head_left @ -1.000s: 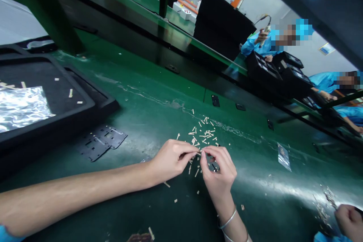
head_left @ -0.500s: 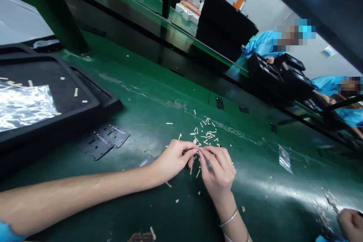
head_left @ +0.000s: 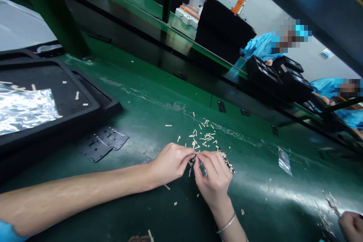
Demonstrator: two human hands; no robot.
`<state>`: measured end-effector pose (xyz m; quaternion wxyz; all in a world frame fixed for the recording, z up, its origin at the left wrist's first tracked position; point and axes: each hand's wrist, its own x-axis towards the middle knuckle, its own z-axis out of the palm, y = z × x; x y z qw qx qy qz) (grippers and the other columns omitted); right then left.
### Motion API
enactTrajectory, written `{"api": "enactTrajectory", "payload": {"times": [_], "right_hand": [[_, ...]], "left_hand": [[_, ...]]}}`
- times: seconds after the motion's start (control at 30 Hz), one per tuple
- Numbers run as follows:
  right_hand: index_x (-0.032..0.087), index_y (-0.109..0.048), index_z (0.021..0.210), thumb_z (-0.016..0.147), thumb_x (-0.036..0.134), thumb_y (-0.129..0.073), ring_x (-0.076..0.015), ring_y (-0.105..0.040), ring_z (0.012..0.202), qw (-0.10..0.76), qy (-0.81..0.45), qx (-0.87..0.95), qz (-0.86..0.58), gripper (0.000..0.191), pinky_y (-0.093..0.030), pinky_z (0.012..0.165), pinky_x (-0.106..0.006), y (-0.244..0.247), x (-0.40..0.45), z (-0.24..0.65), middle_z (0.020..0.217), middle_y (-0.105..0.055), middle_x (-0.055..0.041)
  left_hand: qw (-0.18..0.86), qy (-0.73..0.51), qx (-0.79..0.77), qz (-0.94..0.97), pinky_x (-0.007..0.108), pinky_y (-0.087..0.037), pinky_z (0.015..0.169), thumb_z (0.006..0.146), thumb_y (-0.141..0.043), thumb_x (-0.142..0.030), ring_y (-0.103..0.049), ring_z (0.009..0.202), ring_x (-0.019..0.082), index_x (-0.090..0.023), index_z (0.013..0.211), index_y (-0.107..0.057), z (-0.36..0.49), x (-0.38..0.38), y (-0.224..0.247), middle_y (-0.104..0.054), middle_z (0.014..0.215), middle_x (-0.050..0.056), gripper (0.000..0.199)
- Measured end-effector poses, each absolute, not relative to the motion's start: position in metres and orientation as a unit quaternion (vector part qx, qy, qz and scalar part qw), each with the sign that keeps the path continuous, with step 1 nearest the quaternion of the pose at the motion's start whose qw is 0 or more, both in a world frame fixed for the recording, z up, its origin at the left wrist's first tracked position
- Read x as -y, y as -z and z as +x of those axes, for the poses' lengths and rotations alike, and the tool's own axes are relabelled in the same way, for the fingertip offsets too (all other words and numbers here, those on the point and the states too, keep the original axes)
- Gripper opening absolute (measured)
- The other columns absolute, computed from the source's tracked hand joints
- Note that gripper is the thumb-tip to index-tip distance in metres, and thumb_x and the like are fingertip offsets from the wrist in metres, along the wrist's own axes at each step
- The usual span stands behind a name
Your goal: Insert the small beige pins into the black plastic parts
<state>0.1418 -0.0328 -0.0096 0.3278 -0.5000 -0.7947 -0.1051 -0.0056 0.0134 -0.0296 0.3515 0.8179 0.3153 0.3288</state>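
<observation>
My left hand [head_left: 172, 160] and my right hand [head_left: 214, 174] meet at their fingertips over the green table [head_left: 147, 204]. Both are pinched closed; whatever lies between the fingertips is too small to make out. Small pale strips [head_left: 208, 136] are scattered just beyond and around my hands. A cluster of small dark and pale pieces [head_left: 226, 159] shows beside my right hand. To the left of my left hand lie flat dark plates with cutouts [head_left: 106, 141].
At the left, a black tray [head_left: 110, 107] holds a shiny silver bag [head_left: 28, 107] and loose strips. A small clear bag [head_left: 284, 160] lies on the right. Another person's hand [head_left: 351, 225] is at the lower right. People in blue [head_left: 259, 47] work beyond the ledge.
My hands have shifted slightly down and left, with fingertips still together. More of the dark and pale cluster beside my right hand now shows.
</observation>
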Motion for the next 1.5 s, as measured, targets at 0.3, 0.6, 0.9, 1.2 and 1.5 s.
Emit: {"api": "enactTrajectory", "payload": {"times": [0.3, 0.6, 0.9, 1.2, 1.5], "right_hand": [[0.018, -0.062, 0.083, 0.075, 0.006, -0.058, -0.0152, -0.058, 0.068, 0.390, 0.040, 0.741, -0.545, 0.015, -0.048, 0.064, -0.030, 0.003, 0.030, 0.157, 0.073, -0.065, -0.0038], [0.019, -0.062, 0.090, 0.074, 0.002, -0.058, -0.0177, -0.060, 0.078, 0.397, -0.017, 0.770, -0.499, 0.023, -0.049, 0.068, -0.034, -0.003, 0.029, 0.157, 0.085, -0.066, -0.0061], [0.019, -0.062, 0.083, 0.072, 0.002, -0.061, -0.0159, -0.058, 0.070, 0.403, -0.015, 0.795, -0.453, 0.020, -0.050, 0.062, -0.032, -0.003, 0.033, 0.151, 0.075, -0.064, -0.0045], [0.018, -0.060, 0.082, 0.075, 0.005, -0.059, -0.0155, -0.058, 0.068, 0.389, -0.018, 0.795, -0.466, 0.014, -0.049, 0.062, -0.031, -0.001, 0.034, 0.152, 0.072, -0.063, -0.0038], [0.018, -0.056, 0.077, 0.075, 0.008, -0.057, -0.0146, -0.056, 0.065, 0.414, -0.049, 0.767, -0.487, 0.010, -0.045, 0.060, -0.029, -0.004, 0.035, 0.154, 0.070, -0.059, -0.0025]], "left_hand": [[0.557, -0.312, -0.311, 0.704, 0.019, -0.032, 0.050, 0.086, -0.041, -0.022, -0.041, 0.046, 0.008, -0.014, 0.073, -0.056, -0.006, -0.020, 0.021, -0.047, 0.050, -0.003, 0.022], [0.831, -0.250, -0.163, 0.469, 0.017, -0.017, 0.036, 0.082, -0.045, -0.030, -0.028, 0.033, 0.004, -0.014, 0.069, -0.045, -0.004, -0.033, 0.031, -0.048, 0.043, -0.004, 0.021], [0.858, -0.181, -0.147, 0.458, 0.017, -0.013, 0.034, 0.079, -0.049, -0.031, -0.027, 0.031, 0.003, -0.014, 0.065, -0.045, -0.005, -0.035, 0.028, -0.048, 0.041, -0.004, 0.022], [0.822, -0.170, -0.189, 0.509, 0.017, -0.015, 0.035, 0.081, -0.045, -0.036, -0.028, 0.032, 0.005, -0.014, 0.072, -0.046, -0.004, -0.036, 0.025, -0.047, 0.043, -0.004, 0.024], [0.220, -0.184, -0.450, 0.846, 0.025, -0.040, 0.067, 0.082, -0.045, -0.023, -0.056, 0.079, 0.017, -0.020, 0.094, -0.056, -0.078, -0.057, -0.038, -0.061, 0.085, 0.001, 0.017]]}}
